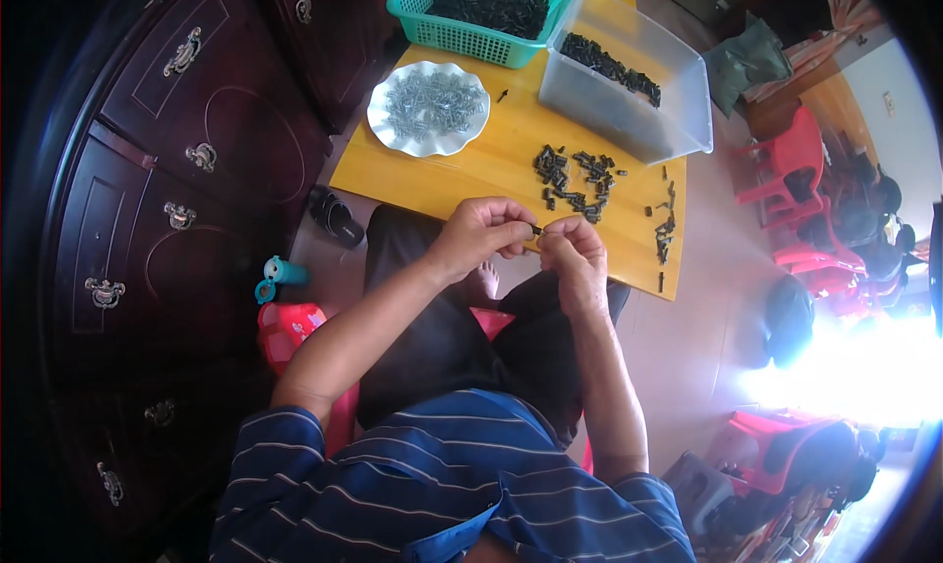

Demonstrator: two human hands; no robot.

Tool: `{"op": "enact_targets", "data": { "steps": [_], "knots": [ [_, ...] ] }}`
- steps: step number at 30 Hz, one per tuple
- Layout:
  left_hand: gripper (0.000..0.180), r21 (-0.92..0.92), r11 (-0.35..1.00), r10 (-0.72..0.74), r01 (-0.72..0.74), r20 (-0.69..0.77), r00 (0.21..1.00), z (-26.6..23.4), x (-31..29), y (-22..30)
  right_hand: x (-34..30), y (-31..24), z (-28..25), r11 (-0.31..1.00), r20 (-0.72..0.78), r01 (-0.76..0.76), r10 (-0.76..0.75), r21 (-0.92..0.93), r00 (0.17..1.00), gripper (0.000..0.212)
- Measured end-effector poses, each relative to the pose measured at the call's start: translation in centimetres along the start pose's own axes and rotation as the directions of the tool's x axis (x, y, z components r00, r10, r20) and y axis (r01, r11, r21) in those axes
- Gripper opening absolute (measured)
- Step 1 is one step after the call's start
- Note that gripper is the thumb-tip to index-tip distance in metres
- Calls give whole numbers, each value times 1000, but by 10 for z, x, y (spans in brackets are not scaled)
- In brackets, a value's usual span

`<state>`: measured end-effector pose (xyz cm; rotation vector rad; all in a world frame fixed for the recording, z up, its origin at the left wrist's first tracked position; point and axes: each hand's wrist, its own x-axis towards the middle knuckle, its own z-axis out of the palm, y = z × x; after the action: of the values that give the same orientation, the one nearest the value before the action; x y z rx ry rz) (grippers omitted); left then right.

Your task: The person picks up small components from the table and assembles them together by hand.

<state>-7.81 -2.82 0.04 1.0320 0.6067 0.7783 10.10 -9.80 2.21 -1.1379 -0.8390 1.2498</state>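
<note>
Just off the front edge of the yellow table (432, 185), my left hand (476, 237) pinches a small black part (535, 230) between thumb and fingers. My right hand (575, 253) is closed close beside it, its fingertips at the part's other end; whether they grip a second tiny piece is too small to tell. Beyond my hands lies a loose pile of short black cylindrical pieces (555, 175). Towards the table's right edge is a scattered row of longer black pieces (664, 231). A white scalloped plate (379, 131) holds many small clear pieces.
At the back stand a green basket (437, 34) of black pieces and a translucent bin (678, 136), also holding black pieces. One black piece (503, 96) lies beside the plate. Dark drawers (147, 199) rise at the left; red chairs (801, 160) stand at the right.
</note>
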Motion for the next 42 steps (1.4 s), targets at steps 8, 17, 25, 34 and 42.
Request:
{"op": "enact_targets", "data": {
  "steps": [8,17,25,34,42],
  "knots": [
    [13,68,996,47,-51,57,997,-1,1,-4,-5,-5,-2,993,46,17,-12,-115,999,4],
    [13,109,993,12,-34,190,982,-3,-1,-4,-11,-5,-19,986,170,-56,83,-159,982,9],
    [14,128,988,70,-88,135,988,1,0,-15,1,-11,-17,980,0,-34,35,-195,999,10],
    [15,176,984,27,-25,-6,1000,-12,8,-19,38,-13,-42,151,48,134,-472,-979,880,9],
    [14,198,980,-11,12,-7,1000,-13,7,-19,42,-10,-44,63,89,131,-450,-989,889,9]
  ]
}}
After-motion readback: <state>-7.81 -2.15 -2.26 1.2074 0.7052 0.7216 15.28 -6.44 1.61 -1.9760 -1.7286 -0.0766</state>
